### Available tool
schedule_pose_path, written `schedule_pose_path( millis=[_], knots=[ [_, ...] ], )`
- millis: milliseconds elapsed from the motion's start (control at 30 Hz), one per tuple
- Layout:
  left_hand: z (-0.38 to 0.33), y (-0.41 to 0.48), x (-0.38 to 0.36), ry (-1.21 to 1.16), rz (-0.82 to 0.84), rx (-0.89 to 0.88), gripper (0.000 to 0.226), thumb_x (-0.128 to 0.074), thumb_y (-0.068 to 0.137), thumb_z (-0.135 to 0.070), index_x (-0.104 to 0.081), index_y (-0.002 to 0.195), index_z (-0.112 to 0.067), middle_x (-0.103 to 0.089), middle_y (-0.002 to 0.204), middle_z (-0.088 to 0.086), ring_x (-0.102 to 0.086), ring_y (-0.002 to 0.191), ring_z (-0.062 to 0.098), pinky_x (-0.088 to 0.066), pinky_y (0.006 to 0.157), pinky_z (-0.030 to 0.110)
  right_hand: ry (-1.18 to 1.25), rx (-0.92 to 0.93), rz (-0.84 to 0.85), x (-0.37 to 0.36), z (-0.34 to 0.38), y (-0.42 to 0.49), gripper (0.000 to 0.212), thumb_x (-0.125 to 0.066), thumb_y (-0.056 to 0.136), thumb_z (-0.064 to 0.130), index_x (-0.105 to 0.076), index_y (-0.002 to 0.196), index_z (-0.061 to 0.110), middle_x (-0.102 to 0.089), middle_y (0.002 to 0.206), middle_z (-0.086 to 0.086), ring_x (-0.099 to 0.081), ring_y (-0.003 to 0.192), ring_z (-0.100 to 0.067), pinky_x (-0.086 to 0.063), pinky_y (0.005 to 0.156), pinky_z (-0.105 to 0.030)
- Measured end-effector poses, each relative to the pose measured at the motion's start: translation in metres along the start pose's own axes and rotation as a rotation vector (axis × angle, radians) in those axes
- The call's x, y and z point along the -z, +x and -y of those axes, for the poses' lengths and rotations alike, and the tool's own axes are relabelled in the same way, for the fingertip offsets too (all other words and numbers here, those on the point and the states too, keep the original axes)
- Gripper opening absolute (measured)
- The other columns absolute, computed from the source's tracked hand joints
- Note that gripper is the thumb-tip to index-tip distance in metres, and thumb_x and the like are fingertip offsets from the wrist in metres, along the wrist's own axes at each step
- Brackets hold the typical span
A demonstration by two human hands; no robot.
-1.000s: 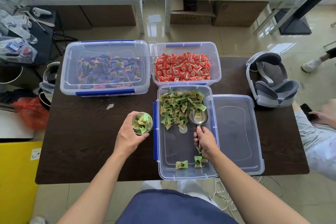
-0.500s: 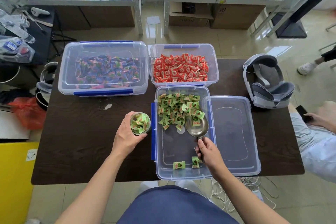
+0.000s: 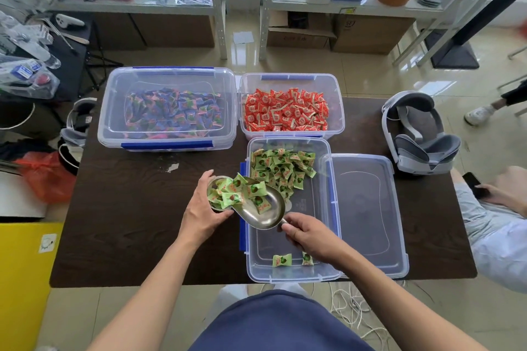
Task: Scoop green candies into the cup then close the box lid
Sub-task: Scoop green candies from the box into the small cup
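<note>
no legible text, wrapper print blurred

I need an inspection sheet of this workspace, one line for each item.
Surface: dark table, small white scrap.
Job's things: open box of green candies; lid beside it; scoop tipping into the cup.
Clutter: closed box of blue candies, open box of red candies, headset.
Hands: left hand holds cup; right hand holds scoop.
Cables: white cord on floor.
Surroundings: shelves, seated person.
</note>
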State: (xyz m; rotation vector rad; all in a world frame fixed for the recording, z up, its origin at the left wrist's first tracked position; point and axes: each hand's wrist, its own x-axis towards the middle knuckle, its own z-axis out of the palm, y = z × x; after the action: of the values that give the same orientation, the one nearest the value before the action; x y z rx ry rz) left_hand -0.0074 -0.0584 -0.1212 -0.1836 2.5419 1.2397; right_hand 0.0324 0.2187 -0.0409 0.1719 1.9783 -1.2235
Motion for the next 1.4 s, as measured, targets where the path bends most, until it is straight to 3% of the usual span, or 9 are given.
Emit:
schedule_pose_path(
  millis=[133, 300, 500, 667, 833, 967, 1067, 1233, 1400],
  knots=[
    [-0.002, -0.008, 0.004, -0.078, 0.021, -0.044, 0.124, -0.097, 0.069, -0.025, -0.018, 0.162, -0.042, -0.041, 0.163, -0.005, -0.039, 0.147, 0.006, -0.035, 0.123, 0.037, -0.194, -0.015, 0.023, 0.005, 0.028, 0.008, 0.023, -0.048, 0.104, 0.030, -0.063, 0.098, 0.013, -0.055, 0.070, 0.006, -0.047, 0.061, -0.008, -0.041, 0.064, -0.030],
    [-0.005, -0.020, 0.007, -0.060, 0.060, -0.173, 0.136, -0.097, 0.059, -0.060, -0.013, 0.165, -0.042, -0.025, 0.170, -0.013, -0.029, 0.155, 0.010, -0.031, 0.122, 0.037, -0.438, -0.015, -0.005, 0.005, 0.059, 0.011, 0.029, -0.048, 0.103, 0.035, -0.064, 0.097, 0.012, -0.064, 0.083, -0.002, -0.056, 0.075, -0.019, -0.048, 0.072, -0.039],
    [-0.001, -0.025, 0.005, 0.004, 0.008, -0.268, 0.122, -0.087, 0.073, -0.060, -0.016, 0.167, -0.031, -0.016, 0.174, -0.017, -0.017, 0.161, 0.010, -0.029, 0.128, 0.045, -0.661, 0.002, -0.112, -0.004, 0.097, 0.003, 0.037, -0.044, 0.102, 0.037, -0.049, 0.069, 0.021, -0.057, 0.073, -0.001, -0.056, 0.070, -0.026, -0.044, 0.063, -0.039],
    [0.003, -0.027, 0.006, 0.026, -0.008, -0.228, 0.127, -0.088, 0.069, -0.062, -0.015, 0.167, -0.031, -0.016, 0.174, -0.017, -0.017, 0.158, -0.002, -0.020, 0.123, 0.014, -0.919, 0.089, -0.237, -0.012, 0.127, -0.009, 0.026, -0.045, 0.100, 0.028, -0.065, 0.094, 0.012, -0.066, 0.094, -0.009, -0.063, 0.081, -0.033, -0.044, 0.064, -0.037],
    [0.007, -0.028, 0.006, 0.077, -0.071, -0.216, 0.117, -0.089, 0.074, -0.049, -0.021, 0.166, -0.025, -0.028, 0.171, -0.010, -0.029, 0.155, 0.004, -0.022, 0.119, 0.009, -1.050, 0.133, -0.274, -0.013, 0.144, -0.015, 0.020, -0.050, 0.097, 0.021, -0.067, 0.095, 0.012, -0.061, 0.086, -0.009, -0.052, 0.069, -0.032, -0.039, 0.059, -0.035],
    [0.010, -0.027, 0.008, 0.111, -0.103, -0.279, 0.108, -0.089, 0.078, -0.039, -0.027, 0.165, -0.019, -0.034, 0.169, -0.004, -0.035, 0.155, 0.012, -0.032, 0.123, 0.025, -1.080, 0.160, -0.290, -0.010, 0.146, -0.022, 0.021, -0.049, 0.099, 0.025, -0.067, 0.098, 0.015, -0.057, 0.083, -0.006, -0.049, 0.068, -0.029, -0.038, 0.059, -0.034],
    [0.010, -0.027, 0.007, 0.174, -0.150, -0.332, 0.098, -0.089, 0.079, -0.035, -0.039, 0.160, -0.013, -0.039, 0.167, 0.001, -0.038, 0.154, 0.015, -0.038, 0.123, 0.035, -1.056, 0.177, -0.317, -0.003, 0.142, -0.031, 0.024, -0.045, 0.100, 0.030, -0.066, 0.096, 0.019, -0.061, 0.083, -0.004, -0.058, 0.071, -0.031, -0.039, 0.058, -0.035],
    [0.009, -0.030, 0.005, 0.441, -0.163, -0.520, 0.084, -0.088, 0.083, -0.030, -0.049, 0.154, -0.009, -0.038, 0.167, 0.010, -0.034, 0.157, 0.023, -0.040, 0.122, 0.047, -0.946, 0.112, -0.406, 0.021, 0.119, -0.046, 0.030, -0.041, 0.100, 0.041, -0.046, 0.077, 0.023, -0.064, 0.083, -0.003, -0.060, 0.075, -0.032, -0.041, 0.059, -0.037],
    [0.003, -0.034, 0.001, 0.626, -0.122, -0.597, 0.076, -0.082, 0.089, -0.026, -0.048, 0.155, -0.007, -0.037, 0.168, 0.013, -0.038, 0.155, 0.028, -0.042, 0.121, 0.047, -0.851, -0.071, -0.461, 0.050, 0.066, -0.047, 0.034, -0.043, 0.096, 0.047, -0.057, 0.079, 0.021, -0.064, 0.076, 0.000, -0.061, 0.070, -0.029, -0.046, 0.057, -0.037]
  ],
)
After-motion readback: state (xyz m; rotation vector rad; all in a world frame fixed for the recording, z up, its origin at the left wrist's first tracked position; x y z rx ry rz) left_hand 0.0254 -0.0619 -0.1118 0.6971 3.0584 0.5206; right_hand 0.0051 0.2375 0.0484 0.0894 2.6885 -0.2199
